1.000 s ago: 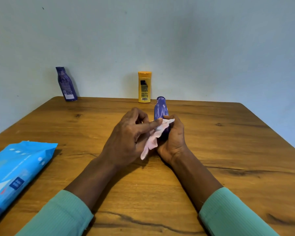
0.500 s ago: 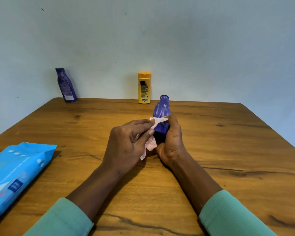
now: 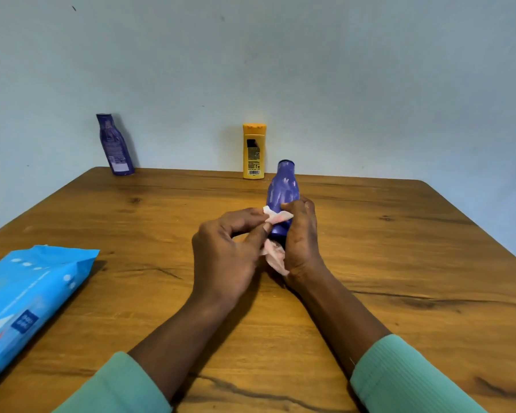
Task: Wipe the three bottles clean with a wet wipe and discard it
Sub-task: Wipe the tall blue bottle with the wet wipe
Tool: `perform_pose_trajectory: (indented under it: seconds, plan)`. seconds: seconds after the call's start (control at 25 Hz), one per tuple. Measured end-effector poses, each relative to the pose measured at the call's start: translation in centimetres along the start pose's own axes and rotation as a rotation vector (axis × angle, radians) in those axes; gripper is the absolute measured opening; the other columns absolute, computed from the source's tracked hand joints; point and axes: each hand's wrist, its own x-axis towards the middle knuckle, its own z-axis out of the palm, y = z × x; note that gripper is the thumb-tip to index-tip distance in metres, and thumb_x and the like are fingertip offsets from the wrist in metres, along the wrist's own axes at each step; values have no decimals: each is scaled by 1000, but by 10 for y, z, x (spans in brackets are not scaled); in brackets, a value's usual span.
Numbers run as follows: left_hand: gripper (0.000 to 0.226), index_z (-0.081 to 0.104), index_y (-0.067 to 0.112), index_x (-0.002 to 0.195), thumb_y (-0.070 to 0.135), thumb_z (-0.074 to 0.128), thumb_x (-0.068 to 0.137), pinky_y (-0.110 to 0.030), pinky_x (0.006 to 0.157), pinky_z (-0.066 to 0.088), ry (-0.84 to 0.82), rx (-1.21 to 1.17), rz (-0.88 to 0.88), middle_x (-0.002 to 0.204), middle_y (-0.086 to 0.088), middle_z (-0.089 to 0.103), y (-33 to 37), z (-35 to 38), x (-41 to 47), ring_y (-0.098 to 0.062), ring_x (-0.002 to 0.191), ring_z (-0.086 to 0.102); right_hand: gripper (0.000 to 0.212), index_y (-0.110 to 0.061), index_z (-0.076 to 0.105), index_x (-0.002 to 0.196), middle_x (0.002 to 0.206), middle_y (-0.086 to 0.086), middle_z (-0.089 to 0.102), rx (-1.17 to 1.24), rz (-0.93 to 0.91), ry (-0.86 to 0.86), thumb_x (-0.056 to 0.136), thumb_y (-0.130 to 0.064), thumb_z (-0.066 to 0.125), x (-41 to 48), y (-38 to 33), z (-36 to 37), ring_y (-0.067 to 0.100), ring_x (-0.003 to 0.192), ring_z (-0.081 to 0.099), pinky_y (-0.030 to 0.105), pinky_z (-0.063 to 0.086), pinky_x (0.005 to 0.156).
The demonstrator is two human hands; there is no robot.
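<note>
Purple bottle was gripped by right hand, left hand pinched wet wipe at its 9 o'clock; rotating it under the wipe seemed best.

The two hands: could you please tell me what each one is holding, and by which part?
The right hand grips the purple bottle around its lower body; the left hand pinches the wet wipe near its upper end.

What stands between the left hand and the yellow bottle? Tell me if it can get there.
Probably yes, once freed. The left hand pinches the wipe now; only tabletop lies between it and the yellow bottle.
</note>
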Motion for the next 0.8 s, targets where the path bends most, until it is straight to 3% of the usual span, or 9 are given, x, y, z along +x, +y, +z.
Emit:
perform_pose_trajectory:
  seconds: [0.08, 0.24, 0.4, 0.52, 0.6, 0.68, 0.72, 0.8]
  plan:
    - [15, 84, 14, 95, 4, 84, 84, -46, 85, 65, 24, -219, -168, 94, 1, 83, 3, -5, 9, -16, 92, 79, 36, -16, 56, 119, 108, 15, 67, -150, -102, -93, 87, -32, 54, -5, -1, 3, 27, 86, 67, 44, 56, 73]
    - [18, 82, 8, 93, 10, 90, 78, -29, 75, 63, 166, -353, -237, 88, -1, 82, 6, -20, 31, -7, 80, 76, 37, -16, 56, 114, 106, 21, 66, -357, -112, -351, 78, -24, 56, -18, -3, 7, 31, 84, 64, 41, 51, 66]
    - [25, 82, 10, 94, 19, 92, 73, -34, 85, 64, 270, -414, -186, 91, 0, 82, -1, -37, 47, -11, 86, 75, 41, -16, 57, 116, 101, 20, 65, -458, -105, -451, 75, -22, 56, -30, -6, 11, 28, 72, 60, 29, 47, 52]
    - [14, 82, 21, 100, 16, 84, 86, -35, 89, 64, 247, -214, -83, 100, 5, 81, -6, -32, 37, -7, 93, 76, 34, -9, 58, 113, 92, 19, 65, -365, -101, -355, 83, -26, 56, -35, -3, 16, 28, 65, 60, 27, 48, 48]
    - [15, 82, 23, 103, 17, 81, 90, -33, 85, 63, 125, -92, -30, 102, 6, 79, -5, -20, 19, -3, 94, 74, 34, -11, 63, 106, 96, 18, 69, -314, -178, -171, 95, -42, 54, -26, 3, 13, 28, 78, 65, 38, 55, 67]
    - [18, 83, 20, 107, 14, 80, 90, -20, 77, 59, -24, 11, 66, 99, 4, 74, -1, -9, 3, -1, 93, 70, 38, -11, 64, 105, 104, 20, 71, -96, -144, -44, 106, -46, 47, -20, -1, 11, 29, 91, 67, 50, 56, 89]
    - [20, 83, 19, 108, 13, 80, 90, -15, 75, 56, -85, 51, 113, 98, 4, 71, 1, -7, -3, -2, 94, 68, 41, -12, 64, 111, 109, 21, 72, 5, -103, -26, 108, -47, 44, -18, -3, 9, 31, 95, 68, 55, 57, 94]
    - [21, 83, 20, 108, 13, 81, 88, -13, 74, 54, -160, 87, 176, 95, 4, 68, 2, -7, -6, -5, 94, 67, 52, -15, 61, 126, 119, 22, 73, 18, -65, -44, 105, -58, 40, -17, -7, 7, 32, 100, 72, 52, 62, 88]
